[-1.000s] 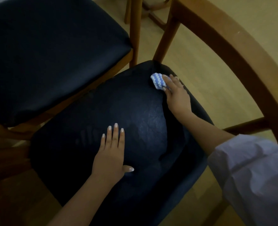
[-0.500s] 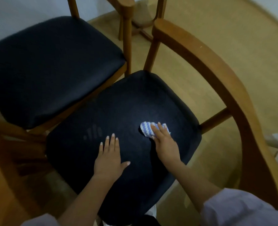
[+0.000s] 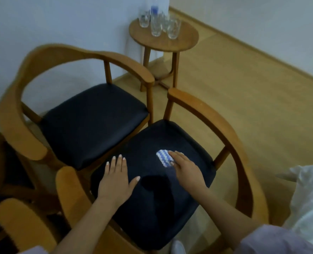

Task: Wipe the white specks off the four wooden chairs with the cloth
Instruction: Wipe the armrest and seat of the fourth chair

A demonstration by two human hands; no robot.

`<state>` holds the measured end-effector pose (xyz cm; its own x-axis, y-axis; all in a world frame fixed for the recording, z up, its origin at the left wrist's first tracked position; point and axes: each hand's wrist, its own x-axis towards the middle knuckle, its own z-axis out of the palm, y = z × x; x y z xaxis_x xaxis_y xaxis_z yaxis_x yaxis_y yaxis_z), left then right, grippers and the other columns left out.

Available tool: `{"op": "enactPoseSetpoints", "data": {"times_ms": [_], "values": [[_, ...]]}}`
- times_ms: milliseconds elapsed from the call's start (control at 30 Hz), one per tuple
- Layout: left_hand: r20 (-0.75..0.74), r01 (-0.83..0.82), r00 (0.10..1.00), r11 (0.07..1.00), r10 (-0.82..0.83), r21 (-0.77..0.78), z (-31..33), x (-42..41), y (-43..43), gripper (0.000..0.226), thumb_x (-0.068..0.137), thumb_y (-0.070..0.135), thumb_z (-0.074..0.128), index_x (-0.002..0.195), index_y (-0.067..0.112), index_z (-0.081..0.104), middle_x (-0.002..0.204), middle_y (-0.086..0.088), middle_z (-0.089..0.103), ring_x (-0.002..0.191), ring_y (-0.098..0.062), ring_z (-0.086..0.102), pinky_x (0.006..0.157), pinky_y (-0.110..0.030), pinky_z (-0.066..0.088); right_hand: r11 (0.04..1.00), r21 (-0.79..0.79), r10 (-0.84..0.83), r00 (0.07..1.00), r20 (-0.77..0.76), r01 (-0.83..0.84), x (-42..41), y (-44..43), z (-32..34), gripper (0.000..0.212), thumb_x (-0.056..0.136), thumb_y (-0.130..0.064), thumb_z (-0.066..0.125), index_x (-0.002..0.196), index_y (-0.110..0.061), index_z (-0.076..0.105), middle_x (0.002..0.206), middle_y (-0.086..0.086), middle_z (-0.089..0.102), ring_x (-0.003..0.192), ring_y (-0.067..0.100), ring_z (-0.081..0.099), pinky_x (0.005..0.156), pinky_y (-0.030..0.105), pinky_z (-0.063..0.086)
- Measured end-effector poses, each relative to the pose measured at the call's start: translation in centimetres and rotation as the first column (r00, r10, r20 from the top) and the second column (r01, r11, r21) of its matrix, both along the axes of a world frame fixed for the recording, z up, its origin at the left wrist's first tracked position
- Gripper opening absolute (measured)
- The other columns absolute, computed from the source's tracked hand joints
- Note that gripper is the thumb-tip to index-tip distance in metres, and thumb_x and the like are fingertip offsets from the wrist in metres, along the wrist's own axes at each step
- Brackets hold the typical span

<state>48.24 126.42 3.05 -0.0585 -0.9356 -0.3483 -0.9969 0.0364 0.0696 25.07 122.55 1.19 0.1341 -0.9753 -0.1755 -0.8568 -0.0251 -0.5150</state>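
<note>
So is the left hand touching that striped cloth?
Apart. The head view shows the left hand flat on the dark seat, with bare seat between it and the cloth, which only the right hand presses.

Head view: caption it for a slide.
Right hand presses a blue-and-white cloth on the near chair's black seat; left hand rests flat beside it.

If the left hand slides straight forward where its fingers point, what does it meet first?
Probably the neighbouring chair's wooden seat rail, just beyond the dark seat on which the left hand lies flat; depth is unclear.
</note>
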Motion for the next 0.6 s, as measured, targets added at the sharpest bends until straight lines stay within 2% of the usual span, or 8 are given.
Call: {"op": "enactPoseSetpoints", "data": {"times_ms": [100, 200, 300, 467, 600], "values": [[0.003, 0.003, 1.000, 0.997, -0.002, -0.080, 5.0, 0.7, 0.2, 0.134, 0.046, 0.073, -0.046, 0.149, 0.002, 0.002, 0.158, -0.014, 0.002, 0.146, -0.028, 0.000, 0.117, -0.040, -0.002, 0.994, -0.099, 0.050, 0.999, 0.017, -0.048, 0.5, 0.3, 6.0, 0.041, 0.103, -0.028, 0.038, 0.144, -0.037, 0.038, 0.153, -0.010, 0.033, 0.142, 0.011, 0.029, 0.097, 0.030, 0.043], [0.023, 0.000, 1.000, 0.992, 0.003, -0.130, 9.8, 0.8, 0.9, 0.116, 0.058, 0.069, -0.028, 0.149, 0.002, -0.001, 0.158, -0.013, -0.001, 0.146, -0.026, -0.002, 0.116, -0.039, -0.004, 0.982, -0.167, 0.084, 0.996, -0.001, -0.083, 0.6, 1.0, 11.3, 0.041, 0.104, -0.028, 0.038, 0.144, -0.035, 0.039, 0.153, -0.008, 0.033, 0.141, 0.011, 0.029, 0.096, 0.031, 0.045], [0.011, -0.007, 1.000, 0.986, 0.009, -0.165, 13.8, 0.7, 1.6, 0.113, 0.059, 0.067, -0.021, 0.148, 0.001, -0.002, 0.158, -0.014, -0.001, 0.146, -0.027, -0.002, 0.115, -0.037, -0.006, 0.973, -0.203, 0.105, 0.994, -0.030, -0.109, 0.5, 1.8, 15.4, 0.042, 0.104, -0.028, 0.036, 0.145, -0.034, 0.037, 0.154, -0.006, 0.032, 0.142, 0.012, 0.028, 0.096, 0.032, 0.045], [0.011, -0.004, 1.000, 0.981, 0.006, -0.192, 17.6, -0.1, 2.6, 0.111, 0.060, 0.068, -0.020, 0.148, 0.001, -0.004, 0.158, -0.013, -0.002, 0.146, -0.026, -0.003, 0.115, -0.037, -0.006, 0.955, -0.267, 0.134, 0.991, 0.014, -0.126, -0.1, 3.0, 19.1, 0.042, 0.102, -0.024, 0.041, 0.143, -0.031, 0.040, 0.148, -0.006, 0.040, 0.134, 0.013, 0.040, 0.095, 0.034, 0.048], [0.028, -0.038, 0.999, 0.979, 0.044, -0.201, 19.1, -0.6, 3.7, 0.105, 0.070, 0.072, -0.013, 0.148, 0.003, -0.005, 0.158, -0.012, -0.003, 0.146, -0.026, -0.004, 0.116, -0.038, -0.005, 0.936, -0.317, 0.159, 0.987, -0.002, -0.151, -0.5, 3.6, 21.0, 0.041, 0.102, -0.026, 0.041, 0.143, -0.032, 0.040, 0.147, -0.009, 0.041, 0.135, 0.012, 0.038, 0.092, 0.029, 0.048]]}}
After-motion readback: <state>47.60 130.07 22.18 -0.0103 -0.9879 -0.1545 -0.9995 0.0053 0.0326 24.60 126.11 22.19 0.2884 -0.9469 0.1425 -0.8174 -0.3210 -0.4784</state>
